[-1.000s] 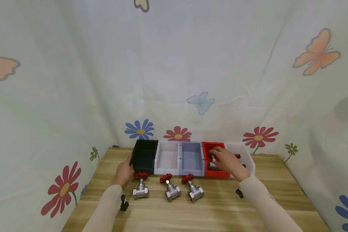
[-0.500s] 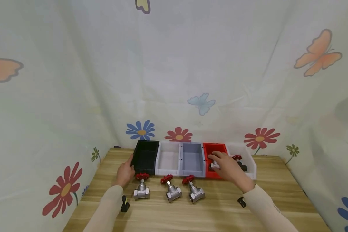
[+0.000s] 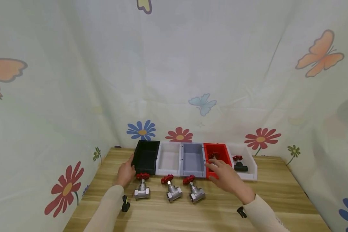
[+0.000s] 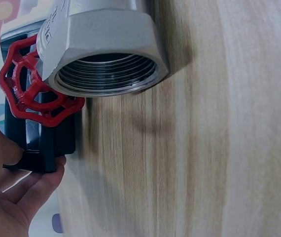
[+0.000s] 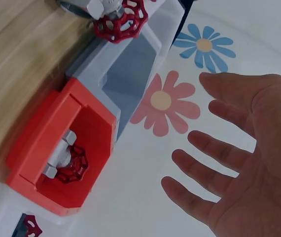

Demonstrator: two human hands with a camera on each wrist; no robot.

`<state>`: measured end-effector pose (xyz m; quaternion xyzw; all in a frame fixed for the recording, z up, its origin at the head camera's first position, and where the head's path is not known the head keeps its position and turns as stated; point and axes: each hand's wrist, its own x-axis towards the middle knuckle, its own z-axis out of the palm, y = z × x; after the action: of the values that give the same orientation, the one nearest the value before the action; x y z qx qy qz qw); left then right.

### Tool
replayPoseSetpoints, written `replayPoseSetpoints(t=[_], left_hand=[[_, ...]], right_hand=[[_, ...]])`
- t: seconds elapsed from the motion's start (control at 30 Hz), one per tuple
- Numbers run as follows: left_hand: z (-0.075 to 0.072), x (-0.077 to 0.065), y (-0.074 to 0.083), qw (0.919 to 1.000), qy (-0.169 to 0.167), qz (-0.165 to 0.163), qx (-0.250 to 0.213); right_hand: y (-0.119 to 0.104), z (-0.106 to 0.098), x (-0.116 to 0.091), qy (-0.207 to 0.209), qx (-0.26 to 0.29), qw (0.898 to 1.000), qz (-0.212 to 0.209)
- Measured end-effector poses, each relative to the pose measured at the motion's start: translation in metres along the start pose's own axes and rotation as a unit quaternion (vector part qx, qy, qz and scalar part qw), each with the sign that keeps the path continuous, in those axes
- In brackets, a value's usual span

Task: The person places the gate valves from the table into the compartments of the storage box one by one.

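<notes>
My left hand (image 3: 125, 173) grips the near left corner of the black bin (image 3: 146, 158); in the left wrist view its thumb and fingers pinch the bin wall (image 4: 64, 136). My right hand (image 3: 226, 178) hovers over the front of the red bin (image 3: 229, 160), fingers spread with nothing in them, as the right wrist view also shows. A metal valve (image 5: 60, 157) with a red handwheel lies inside the red bin. In front of the bins lie three similar valves: a left one (image 3: 142, 192), a middle one (image 3: 174, 193) and a right one (image 3: 196, 194).
Between black and red stand a white bin (image 3: 169, 156) and a grey bin (image 3: 192, 158). The right-end white bin (image 3: 254, 172) holds a black-bodied valve (image 3: 241, 166) with a red handwheel. A flowered curtain (image 3: 174, 64) rises behind the wooden table (image 3: 174, 219).
My right hand has let go of the metal valve in the red bin and drawn back toward me, its fingers spreading. The left hand has stayed on the black bin.
</notes>
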<state>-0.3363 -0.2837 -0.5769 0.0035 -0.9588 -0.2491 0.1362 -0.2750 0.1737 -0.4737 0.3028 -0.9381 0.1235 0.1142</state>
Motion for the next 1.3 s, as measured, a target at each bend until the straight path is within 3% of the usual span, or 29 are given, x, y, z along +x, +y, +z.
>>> replayPoseSetpoints(t=[0.73,1.3], left_hand=[[-0.005,-0.001,0.001,0.9998,-0.008,-0.017,-0.003],[-0.004,-0.001,0.005,0.9997,-0.017,-0.016,-0.007]], right_hand=[[-0.026,0.033,-0.013,-0.055,0.037,0.998,0.007],[-0.031,0.068,-0.028,-0.079,0.071,0.994,0.003]])
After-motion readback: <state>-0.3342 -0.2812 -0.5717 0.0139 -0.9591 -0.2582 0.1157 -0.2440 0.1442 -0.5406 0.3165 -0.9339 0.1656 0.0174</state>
